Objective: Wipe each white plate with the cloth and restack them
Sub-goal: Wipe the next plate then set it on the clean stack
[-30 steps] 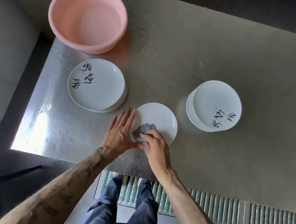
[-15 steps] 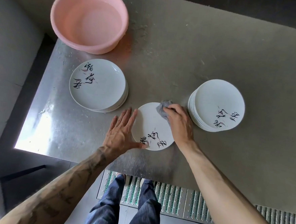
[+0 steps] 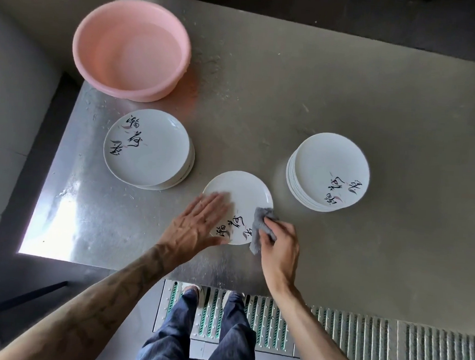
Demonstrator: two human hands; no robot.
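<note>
- left hand [image 3: 199, 223] flat, fingers straight, pressing the left side of the single plate [image 3: 244, 191]; right hand [image 3: 281, 246] clutches one grey cloth [image 3: 262, 223] at that plate's right rim
- one single plate, between the two hands, on metal table [image 3: 349, 89]
- two piles, left stack [image 3: 148, 151] and right stack [image 3: 330, 164], either side, not touching it
- one pink basin [image 3: 130, 48] beyond left stack

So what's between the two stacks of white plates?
In the head view, one round white plate, left hand flat on it, right hand holding a crumpled grey cloth at its edge.
</note>
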